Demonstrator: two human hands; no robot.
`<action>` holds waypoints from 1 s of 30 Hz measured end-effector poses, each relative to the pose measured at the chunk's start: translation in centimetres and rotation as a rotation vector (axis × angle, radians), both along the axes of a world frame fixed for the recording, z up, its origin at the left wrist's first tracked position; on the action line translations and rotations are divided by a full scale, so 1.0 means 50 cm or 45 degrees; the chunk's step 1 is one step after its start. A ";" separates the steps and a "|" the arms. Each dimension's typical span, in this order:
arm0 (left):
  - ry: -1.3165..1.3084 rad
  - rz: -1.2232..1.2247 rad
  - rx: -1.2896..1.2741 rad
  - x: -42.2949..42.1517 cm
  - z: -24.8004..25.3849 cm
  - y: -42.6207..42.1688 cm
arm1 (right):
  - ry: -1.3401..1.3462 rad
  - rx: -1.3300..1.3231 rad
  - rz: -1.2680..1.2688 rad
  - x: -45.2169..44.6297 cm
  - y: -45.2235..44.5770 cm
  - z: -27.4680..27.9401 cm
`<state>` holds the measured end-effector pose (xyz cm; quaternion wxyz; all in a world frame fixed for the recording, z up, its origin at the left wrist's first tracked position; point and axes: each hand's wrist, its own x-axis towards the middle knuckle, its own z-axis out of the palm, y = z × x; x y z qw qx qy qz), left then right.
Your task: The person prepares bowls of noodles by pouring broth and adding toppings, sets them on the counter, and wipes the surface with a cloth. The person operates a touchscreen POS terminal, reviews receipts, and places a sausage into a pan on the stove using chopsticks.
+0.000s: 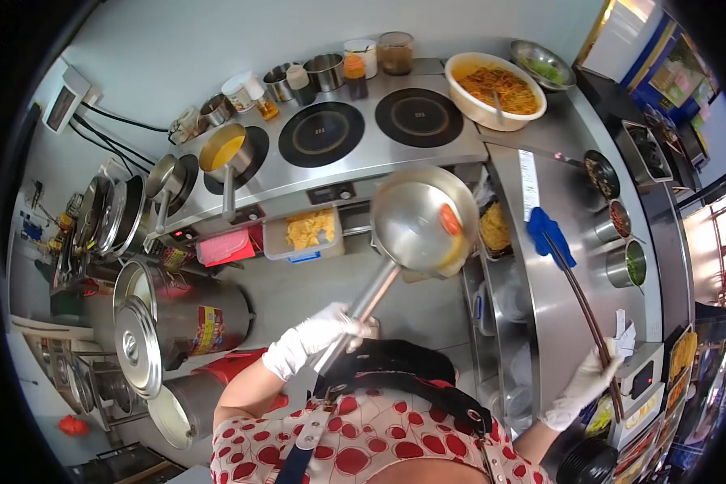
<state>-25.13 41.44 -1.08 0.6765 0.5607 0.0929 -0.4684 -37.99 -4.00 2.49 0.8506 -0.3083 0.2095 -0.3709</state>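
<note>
My left hand [323, 335], in a white glove, is closed around the long handle of a steel saucepan [403, 218]. The pan is held up in front of me; inside are a little liquid and a reddish-orange piece of food [449, 219] whose kind I cannot make out. At the right, my gloved right hand [586, 382] grips a pair of long brown chopsticks [579, 298] near their rear end. Their far tips reach over a blue cloth [550, 238] on the steel counter [552, 323]; whether they touch it I cannot tell.
Along the back counter are round hobs [321, 134], one bearing a pot of yellow liquid [225, 153]. A white bowl of shredded food [496, 90] stands back right. Small tins [626, 264] line the right edge. Big stockpots [210, 315] stand at left, and a tub of yellow food [302, 234] below.
</note>
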 end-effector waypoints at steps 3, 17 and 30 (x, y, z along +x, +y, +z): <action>0.000 0.221 0.091 0.102 -0.040 0.094 | 0.204 -0.409 -0.045 0.089 0.014 -0.124; -0.104 0.811 -0.094 0.547 -0.202 0.175 | 0.219 0.147 0.540 0.530 0.135 -0.157; 0.056 0.971 -0.361 0.475 -0.272 0.279 | 0.250 0.054 0.836 0.784 0.245 -0.145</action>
